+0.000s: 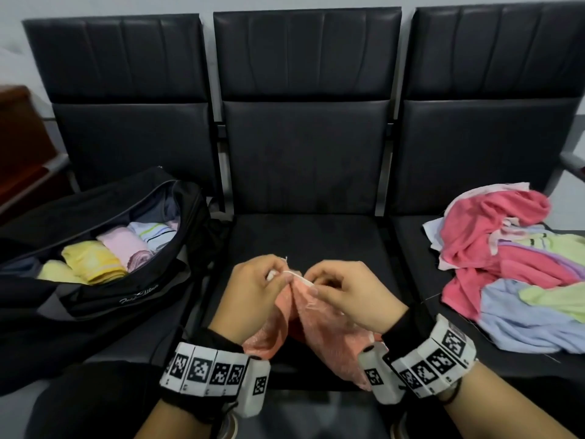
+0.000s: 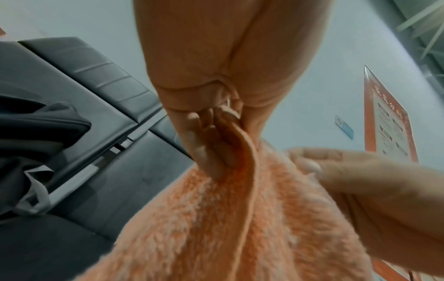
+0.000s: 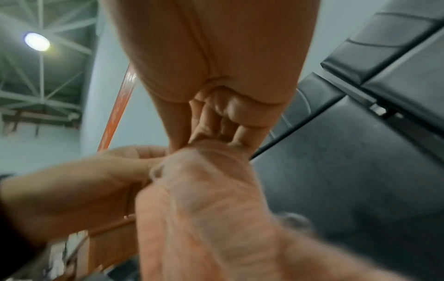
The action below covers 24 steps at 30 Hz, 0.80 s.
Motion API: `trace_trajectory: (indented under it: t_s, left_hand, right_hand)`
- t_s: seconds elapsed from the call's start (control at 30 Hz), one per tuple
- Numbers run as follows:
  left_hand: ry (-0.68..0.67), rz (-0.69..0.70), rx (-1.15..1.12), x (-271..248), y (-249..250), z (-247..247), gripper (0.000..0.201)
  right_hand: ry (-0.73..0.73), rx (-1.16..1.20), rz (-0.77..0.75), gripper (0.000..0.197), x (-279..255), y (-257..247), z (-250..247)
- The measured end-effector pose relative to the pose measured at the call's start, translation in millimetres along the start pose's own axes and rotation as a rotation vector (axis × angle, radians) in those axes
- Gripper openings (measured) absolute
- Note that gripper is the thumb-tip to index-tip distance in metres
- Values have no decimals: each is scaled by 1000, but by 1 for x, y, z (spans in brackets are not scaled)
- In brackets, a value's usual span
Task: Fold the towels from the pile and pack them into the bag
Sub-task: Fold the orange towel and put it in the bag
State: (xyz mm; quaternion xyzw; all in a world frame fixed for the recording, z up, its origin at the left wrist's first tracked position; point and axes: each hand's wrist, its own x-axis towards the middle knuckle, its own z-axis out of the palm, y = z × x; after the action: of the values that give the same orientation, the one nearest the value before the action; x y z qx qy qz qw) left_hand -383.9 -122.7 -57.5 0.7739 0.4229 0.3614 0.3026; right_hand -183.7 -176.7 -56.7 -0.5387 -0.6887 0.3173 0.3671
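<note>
Both hands hold an orange towel (image 1: 316, 324) over the middle seat. My left hand (image 1: 256, 286) pinches its top edge, and my right hand (image 1: 345, 289) pinches the same edge right beside it. The cloth hangs down between my wrists toward the seat front. In the left wrist view the fingers (image 2: 216, 150) curl round the towel's hem (image 2: 250, 190). The right wrist view shows fingers (image 3: 216, 129) gripping the towel (image 3: 204, 209) from above. An open black bag (image 1: 104, 286) lies on the left seat with folded towels (image 1: 120, 251) in a row inside. The pile of towels (image 1: 519, 264) lies on the right seat.
Three black padded seats (image 1: 304, 153) with backrests stand in a row against a pale wall. A brown wooden piece (image 1: 19, 147) stands at far left. The bag's strap (image 2: 36, 186) hangs over the seat edge. A metal armrest (image 1: 569, 160) sticks out at far right.
</note>
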Motion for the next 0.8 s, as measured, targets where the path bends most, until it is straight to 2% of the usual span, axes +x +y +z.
trace_trajectory:
  t_s: [0.13, 0.27, 0.37, 0.43, 0.57, 0.67, 0.8]
  left_hand:
    - [212, -13, -20, 3, -9, -19, 13]
    - [361, -72, -32, 3, -23, -35, 10]
    - [435, -90, 32, 4, -28, -42, 16]
    - [471, -102, 60, 6, -31, -47, 19]
    - [529, -132, 88, 10, -32, -50, 25]
    - [540, -171, 86, 14, -33, -46, 21]
    - [574, -186, 42, 28, -19, -41, 12]
  right_hand:
    - [-131, -134, 60, 4, -9, 22, -11]
    - [-116, -201, 125, 5, -18, 47, -26]
    - [-33, -299, 139, 6, -22, 60, -37]
    - [33, -278, 154, 7, -23, 64, -44]
    - [131, -206, 135, 26, -25, 66, -55]
    - [256, -190, 129, 27, -25, 67, -61]
    - [386, -14, 117, 33, -25, 61, -64]
